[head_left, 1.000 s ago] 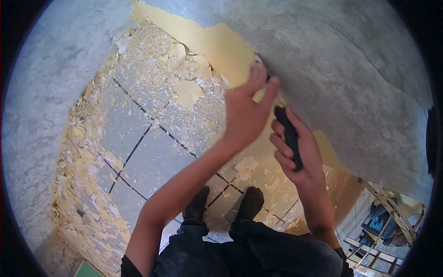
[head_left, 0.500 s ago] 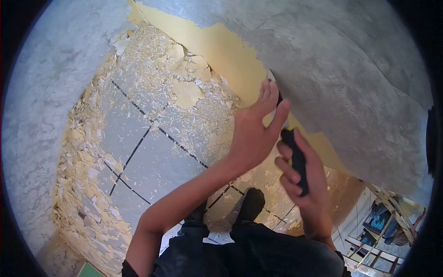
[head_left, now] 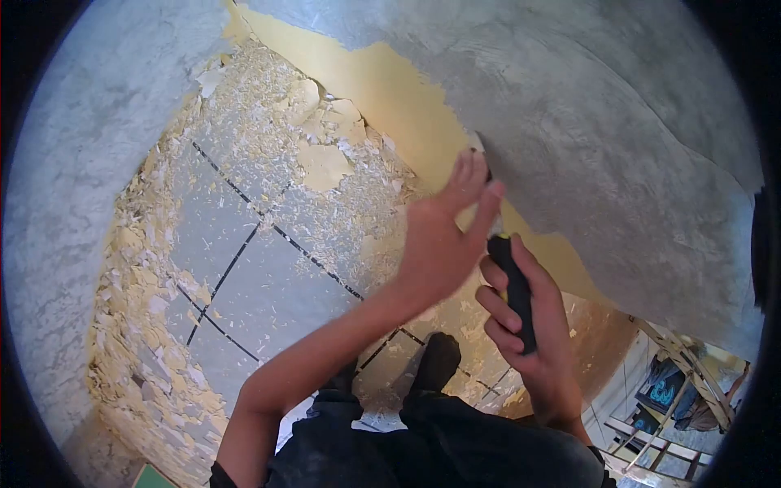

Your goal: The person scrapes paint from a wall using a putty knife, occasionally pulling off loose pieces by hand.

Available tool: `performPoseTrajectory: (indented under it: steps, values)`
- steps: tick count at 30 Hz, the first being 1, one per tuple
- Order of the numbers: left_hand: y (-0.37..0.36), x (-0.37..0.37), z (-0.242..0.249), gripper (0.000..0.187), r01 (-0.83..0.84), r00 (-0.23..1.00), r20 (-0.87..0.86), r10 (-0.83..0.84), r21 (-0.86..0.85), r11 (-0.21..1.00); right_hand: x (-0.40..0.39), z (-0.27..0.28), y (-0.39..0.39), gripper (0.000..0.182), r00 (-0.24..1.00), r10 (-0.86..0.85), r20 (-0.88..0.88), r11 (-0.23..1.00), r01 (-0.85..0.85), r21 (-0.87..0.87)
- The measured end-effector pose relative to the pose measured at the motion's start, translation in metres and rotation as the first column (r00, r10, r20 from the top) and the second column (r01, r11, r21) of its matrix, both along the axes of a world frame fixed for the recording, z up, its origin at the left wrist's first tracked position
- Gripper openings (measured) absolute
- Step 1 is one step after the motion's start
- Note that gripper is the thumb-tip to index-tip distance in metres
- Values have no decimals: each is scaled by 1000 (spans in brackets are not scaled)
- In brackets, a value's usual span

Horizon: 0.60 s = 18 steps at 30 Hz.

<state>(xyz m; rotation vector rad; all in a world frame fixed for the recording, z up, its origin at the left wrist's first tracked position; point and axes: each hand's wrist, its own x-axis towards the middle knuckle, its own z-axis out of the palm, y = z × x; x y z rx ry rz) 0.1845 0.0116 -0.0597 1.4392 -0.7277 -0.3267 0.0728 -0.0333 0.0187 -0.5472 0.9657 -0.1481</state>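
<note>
Both arms are bare and reaching up in front. Left hand (head_left: 443, 244) is open, fingers straight and pressed together, thumb spread out to the side, forearm running diagonally up from lower left. Right hand (head_left: 529, 313) sits just below it in a closed fist grip, knuckles curled, wrist bent upward.

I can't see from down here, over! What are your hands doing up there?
Right hand shut on scraper, blade against the wall. Left hand open, fingers pressing near the blade. Yellow paint strip ahead. Paint flakes on the floor.
</note>
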Motion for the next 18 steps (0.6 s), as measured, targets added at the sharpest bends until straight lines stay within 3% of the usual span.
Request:
performPoseTrajectory:
  steps: [1, 3, 5, 7, 8, 11, 13, 15, 17, 18]
  values:
    - [1, 1, 3, 34, 3, 1000, -2, -3, 6, 1000, -5, 3, 3, 30, 1000, -15, 3, 999, 15, 33]
    - [-4, 9, 9, 40, 92, 971, -234, -58, 139, 986, 12, -16, -11, 29, 1000, 11, -17, 1000, -12, -29]
    - [-10, 12, -13, 40, 35, 990, -143, -14, 144, 989, 17, -20, -14, 28, 998, 47, -32, 993, -50, -103]
    - [-3, 10, -16, 44, -44, 997, 68, 39, 81, 996, 15, -9, -2, 30, 1000, 14, 26, 999, -15, 29]
    - [-3, 13, -17, 44, -50, 996, 74, 44, 83, 995, 14, -7, 1, 30, 1000, -8, 12, 1000, 8, 6]
    - [-8, 28, -6, 39, -35, 999, 3, 36, 248, 968, 22, -33, -14, 30, 999, 47, -16, 991, -48, -123]
    - [-7, 25, -14, 37, -26, 996, -83, 44, 204, 979, 23, -23, -8, 30, 998, 50, -28, 994, -52, -96]
    - [-2, 7, -12, 30, -44, 987, -153, 44, 2, 999, 21, -15, 1, 29, 998, 56, -29, 997, -58, -50]
    - [0, 18, 7, 29, 2, 992, -125, 6, 69, 998, 10, -11, 0, 31, 999, -12, -35, 997, 9, -72]
    - [-3, 28, 12, 30, 94, 978, -200, -62, 155, 983, 13, -17, -10, 31, 1000, 22, 1, 998, -22, -57]
